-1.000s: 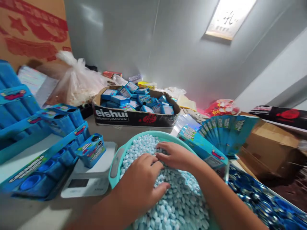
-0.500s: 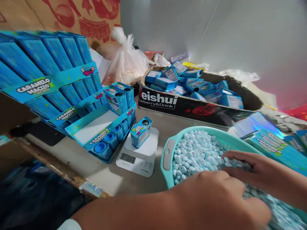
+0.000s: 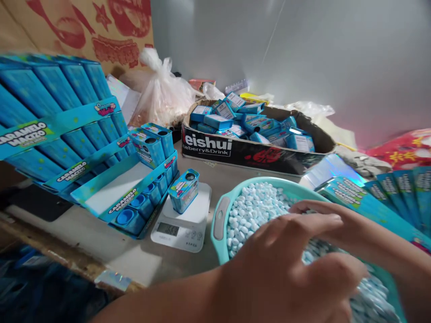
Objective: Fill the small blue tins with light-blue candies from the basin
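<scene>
My left hand point(image 3: 296, 264) is over the turquoise basin point(image 3: 220, 215), its thumb and index finger apart and nothing visible between them. Behind it, my right hand point(image 3: 319, 207) reaches over the same basin, its fingers mostly covered by the left hand. Small pale blue candies point(image 3: 256, 208) fill the basin around both hands. Left of the basin, a white kitchen scale point(image 3: 198, 215) carries one small blue tin point(image 3: 184, 190) with a dark round hole in its top. The scale's display is lit, but its digits are hard to read.
At left stands a stepped blue display box point(image 3: 57, 130) holding several tins. A black-sided carton point(image 3: 242, 154) of loose blue tins sits behind the basin. Blue folded cartons point(image 3: 357, 197) lie at right. A tied plastic bag point(image 3: 161, 89) rests by the wall. The table edge point(image 3: 77, 264) runs along the lower left.
The view has swung left, bringing more of the display box and scale into sight. My left hand now covers more of my right hand above the candies. The tin stays on the scale.
</scene>
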The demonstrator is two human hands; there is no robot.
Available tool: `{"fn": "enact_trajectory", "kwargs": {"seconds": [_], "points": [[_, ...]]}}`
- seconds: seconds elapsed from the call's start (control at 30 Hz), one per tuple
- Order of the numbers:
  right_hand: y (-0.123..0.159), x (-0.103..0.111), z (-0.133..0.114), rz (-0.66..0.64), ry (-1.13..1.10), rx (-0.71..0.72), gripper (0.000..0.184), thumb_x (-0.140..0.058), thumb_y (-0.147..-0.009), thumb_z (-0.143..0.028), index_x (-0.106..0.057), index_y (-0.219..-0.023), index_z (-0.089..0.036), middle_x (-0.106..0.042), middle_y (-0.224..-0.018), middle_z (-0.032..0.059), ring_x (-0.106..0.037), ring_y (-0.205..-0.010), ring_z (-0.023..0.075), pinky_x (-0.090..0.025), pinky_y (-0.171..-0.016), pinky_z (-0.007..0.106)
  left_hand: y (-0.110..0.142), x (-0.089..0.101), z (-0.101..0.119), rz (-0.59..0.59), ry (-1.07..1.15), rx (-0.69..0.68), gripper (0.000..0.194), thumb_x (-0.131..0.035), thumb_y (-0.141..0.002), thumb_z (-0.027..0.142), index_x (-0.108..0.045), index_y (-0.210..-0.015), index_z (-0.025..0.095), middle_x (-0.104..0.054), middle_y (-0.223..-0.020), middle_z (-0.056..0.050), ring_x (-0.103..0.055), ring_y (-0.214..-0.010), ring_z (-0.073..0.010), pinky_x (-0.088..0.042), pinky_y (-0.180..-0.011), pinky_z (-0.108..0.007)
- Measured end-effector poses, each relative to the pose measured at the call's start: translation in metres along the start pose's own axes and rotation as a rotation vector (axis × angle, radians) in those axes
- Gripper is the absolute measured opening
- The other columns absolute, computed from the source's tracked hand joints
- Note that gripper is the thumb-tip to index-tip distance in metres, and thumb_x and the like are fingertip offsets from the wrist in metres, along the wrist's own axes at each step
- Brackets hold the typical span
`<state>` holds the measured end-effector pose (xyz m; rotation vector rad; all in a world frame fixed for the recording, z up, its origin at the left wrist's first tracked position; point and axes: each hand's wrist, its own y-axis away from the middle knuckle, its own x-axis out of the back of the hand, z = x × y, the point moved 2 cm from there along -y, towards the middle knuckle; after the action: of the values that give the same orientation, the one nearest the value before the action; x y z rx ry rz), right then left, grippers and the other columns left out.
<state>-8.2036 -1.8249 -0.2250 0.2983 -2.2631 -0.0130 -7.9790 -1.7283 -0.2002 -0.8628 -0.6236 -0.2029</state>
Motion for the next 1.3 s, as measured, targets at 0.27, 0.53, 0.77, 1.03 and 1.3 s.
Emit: {"fn": "enact_trajectory", "kwargs": {"seconds": [0.27, 0.53, 0.77, 1.03, 1.3], "points": [[-0.001, 0.002, 0.0, 0.06, 0.099, 0.033, 0.048, -0.063, -0.083, -0.066, -0.073, -0.111, -0.029, -0.065, -0.127, 0.0118, -0.07, -0.102, 0.0307, -0.061, -0.084, 0.042, 0.054, 0.045, -0.047, 0.599, -0.565, 0.214, 0.041, -0.074, -0.085, 0.02, -0.056, -0.121, 0.028, -0.046, -0.142, -0.013, -0.046, -0.141, -0.0318, -0.043, -0.119, -0.056], [0.0, -0.004, -0.022, 0.212, -0.223, 0.073, 0.041, -0.059, -0.091, -0.062, -0.072, -0.103, -0.025, -0.07, -0.11, 0.0094, -0.067, -0.099, 0.0265, -0.058, -0.08, 0.037, 0.077, 0.077, -0.122, 0.536, -0.298, 0.903, 0.088, -0.084, -0.077, 0.039, -0.043, -0.152, 0.018, -0.07, -0.124, -0.016, -0.072, -0.111, -0.0332, -0.058, -0.101, -0.056], [-0.002, -0.029, -0.038, 0.0, -0.982, -0.042, 0.031, -0.06, -0.098, -0.048, -0.071, -0.1, -0.018, -0.072, -0.096, 0.0082, -0.07, -0.079, 0.0181, -0.058, -0.075, 0.032, 0.017, 0.058, -0.063, 0.465, -0.431, 0.218, 0.053, -0.074, -0.09, 0.028, -0.061, -0.141, 0.026, -0.07, -0.133, -0.009, -0.068, -0.121, -0.028, -0.054, -0.11, -0.047], [-0.001, -0.027, -0.046, -0.297, -1.546, -0.235, 0.049, -0.034, -0.109, -0.053, -0.065, -0.094, -0.017, -0.07, -0.072, 0.0037, -0.075, -0.071, 0.0165, -0.063, -0.078, 0.03, -0.02, 0.034, -0.063, -0.04, -0.531, -0.41, 0.062, -0.059, -0.096, 0.008, -0.052, -0.152, 0.035, -0.074, -0.133, -0.002, -0.066, -0.127, -0.0227, -0.052, -0.111, -0.043], [-0.006, -0.028, -0.043, -0.293, -1.632, -0.226, 0.05, -0.035, -0.11, -0.05, -0.063, -0.085, -0.017, -0.065, -0.067, 0.0019, -0.067, -0.062, 0.0139, -0.063, -0.072, 0.027, -0.027, 0.019, -0.064, -0.03, -0.501, -0.407, 0.053, -0.058, -0.097, 0.007, -0.06, -0.144, 0.031, -0.075, -0.13, -0.002, -0.066, -0.124, -0.0214, -0.05, -0.109, -0.041]]}}
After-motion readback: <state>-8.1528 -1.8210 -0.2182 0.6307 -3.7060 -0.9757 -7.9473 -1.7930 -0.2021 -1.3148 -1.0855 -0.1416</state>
